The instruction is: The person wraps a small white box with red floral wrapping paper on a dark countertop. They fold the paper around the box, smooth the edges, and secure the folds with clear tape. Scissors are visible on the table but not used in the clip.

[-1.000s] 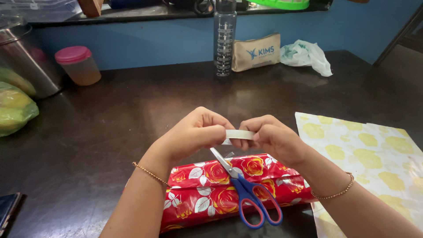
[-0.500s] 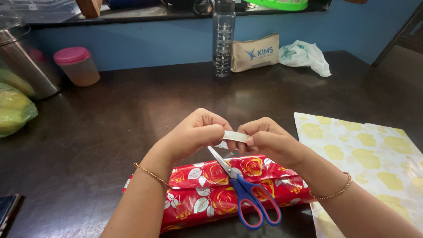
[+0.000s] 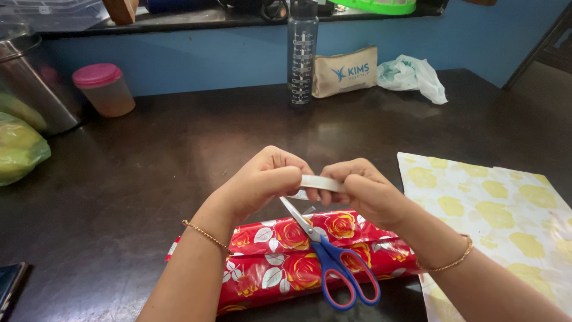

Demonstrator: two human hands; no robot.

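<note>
**Tape roll pinched between 2 hands above wrapped parcel**

Left hand (image 3: 262, 182): curled closed, thumb and fingertips gripping left edge of a small white tape roll (image 3: 319, 182). Thin gold bracelet at wrist.

Right hand (image 3: 363, 191): likewise closed, fingers clamped on right edge of the same roll. Matching bracelet at wrist. Roll seen edge-on, suspended between both hands, clear of the table. Short translucent flap just below the roll, possibly a loose tape end; too small and blurred to confirm.

Directly beneath hands: parcel (image 3: 298, 259) wrapped in glossy red paper with rose and white-leaf print, lying flat near the front edge of the dark table (image 3: 149, 173). Scissors (image 3: 328, 256) with blue handles edged in red resting on top of parcel, blades shut, tips pointing up-left toward the roll, handles toward the viewer.

Right of parcel: sheet of cream paper with yellow flower print (image 3: 506, 209), flat on table, its near-left corner close to the parcel.

Back edge, against blue wall: clear water bottle (image 3: 302, 50) upright; beige zip pouch (image 3: 345, 70) just beside it; crumpled white plastic bag (image 3: 414, 74) next along. Far left: pink-lidded tub (image 3: 104, 88), steel container (image 3: 30, 77), green-yellow bag (image 3: 21, 146). Dark flat object at bottom-left corner, mostly cut off.
</note>
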